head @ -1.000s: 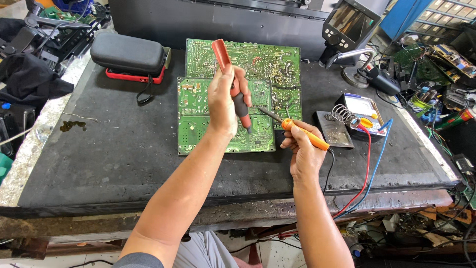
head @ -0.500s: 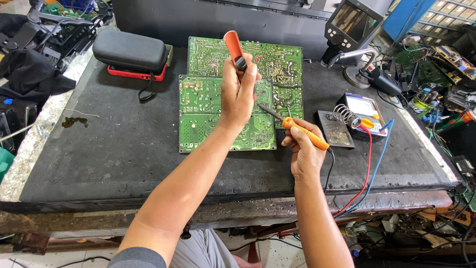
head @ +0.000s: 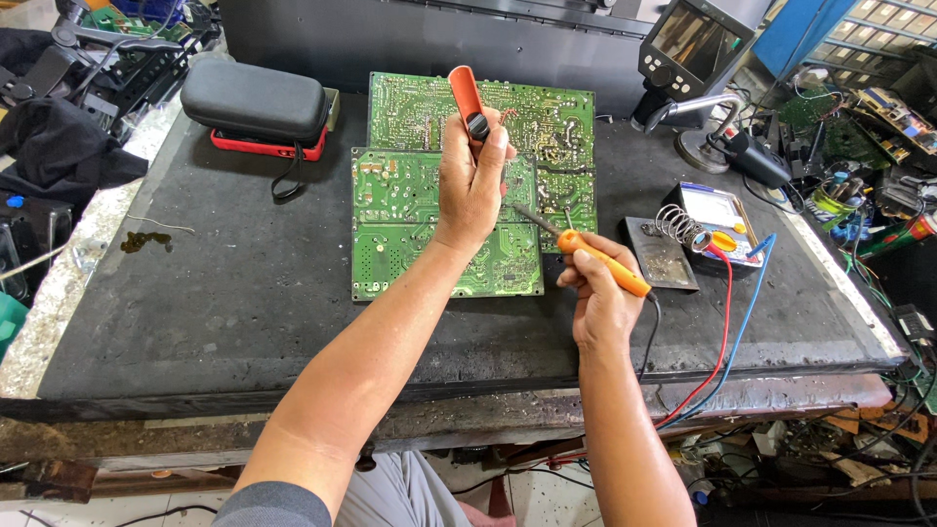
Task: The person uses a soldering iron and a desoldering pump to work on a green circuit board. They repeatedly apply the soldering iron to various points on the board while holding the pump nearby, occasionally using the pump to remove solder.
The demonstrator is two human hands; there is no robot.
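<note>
Two green circuit boards (head: 444,229) lying solder side up on a dark work mat (head: 234,293), one partly overlapping the other, under two bare hands at a cluttered repair bench. Left hand (head: 471,181) raised over the boards, fingers clenched around an orange-and-black desoldering pump (head: 468,105) held upright, orange end up. Right hand (head: 600,293) gripping the orange handle of a soldering iron (head: 586,252) like a pen, metal tip angled up and left, over the right edge of the nearer board; black cord trailing from the handle toward the bench edge. Just right of the iron, a coiled wire stand (head: 678,226) on a small dark tray (head: 662,262), beside a yellow-and-blue multimeter (head: 720,222) with red and blue leads (head: 727,322) running off the front of the bench. At the back left, a black zip case (head: 256,100), closed, resting on a red case (head: 256,146); contents hidden. Behind the boards to the right, a small screen on a stand (head: 695,44). Bins of parts and tangled cables (head: 859,166) crowding the far right edge.
</note>
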